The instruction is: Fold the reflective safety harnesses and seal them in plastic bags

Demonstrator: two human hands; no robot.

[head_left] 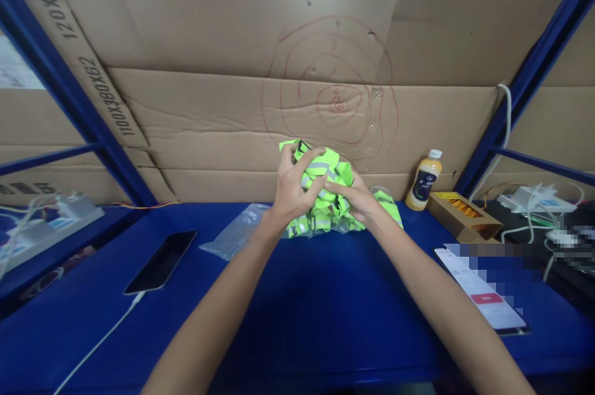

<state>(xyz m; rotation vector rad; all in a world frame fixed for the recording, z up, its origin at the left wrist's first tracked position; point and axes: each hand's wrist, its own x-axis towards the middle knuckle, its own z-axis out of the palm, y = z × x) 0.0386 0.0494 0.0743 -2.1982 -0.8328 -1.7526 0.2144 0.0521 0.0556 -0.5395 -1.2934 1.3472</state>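
Bunched neon-green reflective fabric [328,162] with silver bands is gripped between both hands, above the back of the blue table. My left hand [297,187] is closed round its left side, fingers over the top. On the right, my right hand [357,196] is closed on the bundle, its thumb across the front; most of its fingers are hidden behind the fabric. More of the same green fabric [307,224] lies under the hands among clear plastic, and another piece [388,206] shows past the right wrist. A clear plastic bag [237,230] lies flat to the left.
A black phone [161,261] on a white cable lies left; a lit phone [483,289] lies right. A juice bottle [424,181] and an open cardboard box [465,215] stand back right. Cardboard [209,103] walls the back, between blue posts [534,82]. Power strips [60,224] sit beyond the posts.
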